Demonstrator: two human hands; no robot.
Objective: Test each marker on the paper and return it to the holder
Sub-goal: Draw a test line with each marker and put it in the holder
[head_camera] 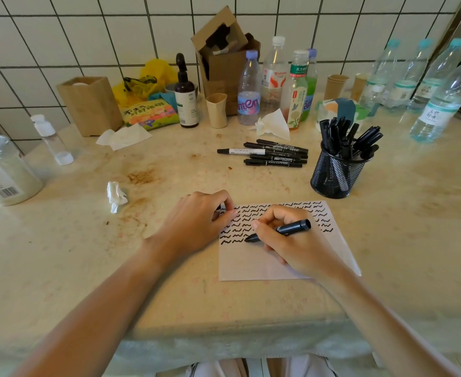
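Note:
A white paper (pixel 254 263) lies on the table, its upper part covered in rows of black squiggles. My right hand (pixel 292 243) grips a black marker (pixel 292 228) with its tip touching the paper at the end of the lowest squiggle row. My left hand (pixel 199 221) rests on the paper's top left corner, fingers curled around a small dark thing, probably the cap. A black mesh holder (pixel 335 174) with several black markers stands to the upper right. Several more markers (pixel 273 156) lie flat on the table behind the paper.
Plastic bottles (pixel 275 83) and a cardboard box (pixel 224 58) line the tiled wall. Water bottles (pixel 438 96) stand at the far right. A crumpled tissue (pixel 116 195) lies left of my left hand, and a plastic jar (pixel 3 172) stands at the left edge.

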